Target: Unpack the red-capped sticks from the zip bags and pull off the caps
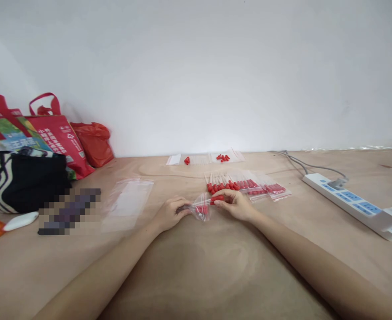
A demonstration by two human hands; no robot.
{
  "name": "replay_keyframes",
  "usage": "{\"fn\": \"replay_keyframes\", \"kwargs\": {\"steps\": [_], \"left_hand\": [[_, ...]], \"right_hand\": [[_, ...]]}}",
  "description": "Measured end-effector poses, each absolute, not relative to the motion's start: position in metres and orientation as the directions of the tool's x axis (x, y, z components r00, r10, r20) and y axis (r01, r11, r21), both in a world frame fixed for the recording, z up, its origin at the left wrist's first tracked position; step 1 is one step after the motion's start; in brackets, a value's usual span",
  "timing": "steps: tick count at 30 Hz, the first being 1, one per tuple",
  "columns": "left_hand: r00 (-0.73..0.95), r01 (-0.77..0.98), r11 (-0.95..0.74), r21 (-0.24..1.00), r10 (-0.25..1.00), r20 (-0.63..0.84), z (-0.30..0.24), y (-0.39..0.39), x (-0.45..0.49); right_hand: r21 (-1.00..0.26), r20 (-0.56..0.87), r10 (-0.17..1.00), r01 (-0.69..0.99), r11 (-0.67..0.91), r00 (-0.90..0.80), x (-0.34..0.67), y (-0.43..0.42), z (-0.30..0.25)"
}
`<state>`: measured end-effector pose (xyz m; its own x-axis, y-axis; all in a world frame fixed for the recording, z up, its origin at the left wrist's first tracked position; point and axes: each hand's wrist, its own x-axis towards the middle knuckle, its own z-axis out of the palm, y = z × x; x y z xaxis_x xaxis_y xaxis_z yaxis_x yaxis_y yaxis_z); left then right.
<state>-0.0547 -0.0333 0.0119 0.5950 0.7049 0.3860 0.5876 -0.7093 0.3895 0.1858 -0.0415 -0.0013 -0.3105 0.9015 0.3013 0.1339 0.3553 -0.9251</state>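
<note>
My left hand is closed on a small clear zip bag, pinched at its left end. Something red shows inside the bag. My right hand pinches a red-tipped stick by its red end, with the pale shaft pointing left towards the bag's mouth. Whether the shaft has entered the bag, I cannot tell. Just beyond my right hand lies a row of red-tipped sticks with pale shafts. To their right are filled clear bags with red contents.
Flat clear bags lie on the wooden table at left. At the back are small red pieces on clear bags. A white power strip is on the right. Shopping bags and a black bag stand far left.
</note>
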Motion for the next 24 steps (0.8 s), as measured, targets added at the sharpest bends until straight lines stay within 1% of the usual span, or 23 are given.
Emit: {"fn": "replay_keyframes", "kwargs": {"steps": [3,6,8,11,12,13,15,16,17,18,19,21,22,23,24], "left_hand": [[0.595,0.607,-0.732,0.308,0.676,0.434,0.015,-0.035,-0.055],[0.605,0.614,-0.749,0.249,0.649,0.461,0.017,-0.038,-0.054],[0.625,0.599,-0.759,0.254,0.642,0.444,0.016,-0.039,-0.053],[0.651,0.569,-0.764,0.303,0.644,0.402,0.014,-0.038,-0.054],[0.662,0.557,-0.767,0.320,0.642,0.386,0.013,-0.037,-0.054],[0.678,0.543,-0.771,0.332,0.636,0.368,0.013,-0.037,-0.054],[0.722,0.519,-0.785,0.339,0.615,0.317,0.015,-0.036,-0.054],[0.748,0.508,-0.794,0.334,0.599,0.284,0.016,-0.036,-0.053],[0.774,0.500,-0.803,0.325,0.583,0.248,0.018,-0.036,-0.053],[0.797,0.494,-0.810,0.315,0.567,0.208,0.020,-0.037,-0.052],[0.817,0.489,-0.816,0.307,0.552,0.167,0.021,-0.037,-0.052],[0.842,0.487,-0.822,0.295,0.532,0.092,0.024,-0.039,-0.052],[0.846,0.489,-0.822,0.293,0.528,0.069,0.025,-0.040,-0.052],[0.848,0.489,-0.822,0.292,0.526,0.058,0.025,-0.040,-0.052],[0.849,0.490,-0.822,0.292,0.526,0.055,0.025,-0.040,-0.053]], "right_hand": [[-0.967,0.223,0.928,0.051,0.249,-0.299,0.190,-0.036,0.001],[-0.979,0.174,0.937,0.052,0.199,-0.304,0.200,-0.032,0.011],[-0.981,0.159,0.941,0.059,0.184,-0.299,0.215,-0.028,0.021],[-0.987,0.118,0.963,0.078,0.141,-0.244,0.244,-0.021,0.041],[-0.988,0.127,0.974,0.067,0.141,-0.190,0.252,-0.019,0.046],[-0.982,0.178,0.977,0.041,0.184,-0.116,0.257,-0.017,0.051],[-0.949,0.316,0.947,0.019,0.315,0.052,0.257,-0.013,0.057],[-0.921,0.390,0.914,0.044,0.388,0.110,0.251,-0.011,0.058],[-0.885,0.465,0.874,0.100,0.455,0.139,0.242,-0.009,0.056],[-0.833,0.546,0.827,0.188,0.520,0.133,0.230,-0.007,0.053],[-0.758,0.626,0.774,0.306,0.576,0.093,0.216,-0.005,0.049],[-0.544,0.738,0.672,0.537,0.645,-0.059,0.189,0.000,0.038],[-0.436,0.745,0.650,0.627,0.646,-0.151,0.176,0.003,0.033],[-0.326,0.710,0.661,0.719,0.615,-0.244,0.165,0.005,0.029],[-0.195,0.636,0.691,0.794,0.576,-0.344,0.156,0.008,0.025]]}}
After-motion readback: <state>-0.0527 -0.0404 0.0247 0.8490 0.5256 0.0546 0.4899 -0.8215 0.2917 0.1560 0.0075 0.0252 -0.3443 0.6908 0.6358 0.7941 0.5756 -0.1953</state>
